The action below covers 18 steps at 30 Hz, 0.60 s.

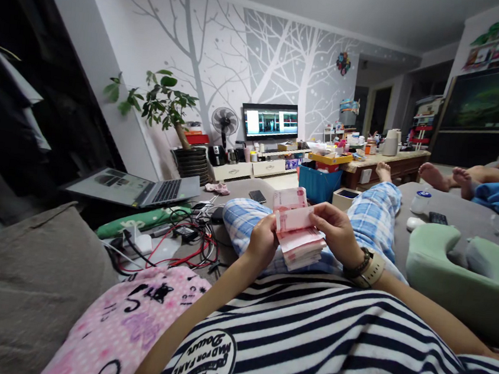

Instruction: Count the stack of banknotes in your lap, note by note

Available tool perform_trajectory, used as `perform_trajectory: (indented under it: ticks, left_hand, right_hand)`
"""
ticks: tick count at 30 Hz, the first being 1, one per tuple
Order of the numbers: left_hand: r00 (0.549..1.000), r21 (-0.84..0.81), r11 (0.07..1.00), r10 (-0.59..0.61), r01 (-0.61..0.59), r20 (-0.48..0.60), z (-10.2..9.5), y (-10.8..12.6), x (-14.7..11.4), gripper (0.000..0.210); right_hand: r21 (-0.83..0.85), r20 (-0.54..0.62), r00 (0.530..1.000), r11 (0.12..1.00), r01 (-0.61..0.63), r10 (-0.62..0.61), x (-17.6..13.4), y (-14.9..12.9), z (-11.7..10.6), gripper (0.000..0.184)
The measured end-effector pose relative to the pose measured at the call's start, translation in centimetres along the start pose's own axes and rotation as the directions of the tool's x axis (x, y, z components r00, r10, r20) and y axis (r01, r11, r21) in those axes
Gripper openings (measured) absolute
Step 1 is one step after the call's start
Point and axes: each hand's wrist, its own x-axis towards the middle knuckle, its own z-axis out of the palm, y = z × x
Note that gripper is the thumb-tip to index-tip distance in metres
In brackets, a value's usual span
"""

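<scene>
A thick stack of pink banknotes (300, 249) is held over my lap, bent across the middle, with some notes standing up on the far side. My left hand (265, 236) is closed around the left edge of the stack. The fingers of my right hand (336, 229) pinch the upper right edge of a note folded over the top. A watch (372, 268) with a light strap and a dark bracelet are on my right wrist. Beneath the notes are my legs in blue plaid trousers (246, 216). My fingers hide part of the notes' edges.
To my left are tangled cables (199, 241), an open laptop (142, 190), a phone (257, 196) and a pink blanket (146, 319). At right lie a green neck pillow (463, 275), a white mouse (415, 223) and another person's bare feet (435, 175). A blue bin (319, 183) stands ahead.
</scene>
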Motion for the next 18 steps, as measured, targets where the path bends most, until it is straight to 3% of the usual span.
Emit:
perform_trajectory:
  ticks: [4,15,18]
  left_hand:
    - [0.993,-0.048,0.996,-0.071,0.075,0.095,0.28,0.54,-0.37,0.018]
    - [0.981,-0.146,0.975,-0.15,0.167,0.122,0.28,0.22,0.16,0.019]
    - [0.986,-0.154,0.977,-0.132,0.146,0.101,0.25,0.06,0.3,0.018]
  right_hand:
    - [-0.009,-0.022,1.0,1.0,-0.01,0.01,-0.03,-0.01,0.04,0.039]
    - [0.002,-0.023,1.0,1.0,-0.003,0.003,-0.07,0.02,-0.19,0.036]
    - [0.008,0.004,1.0,1.0,-0.009,0.009,-0.11,0.1,-0.26,0.036]
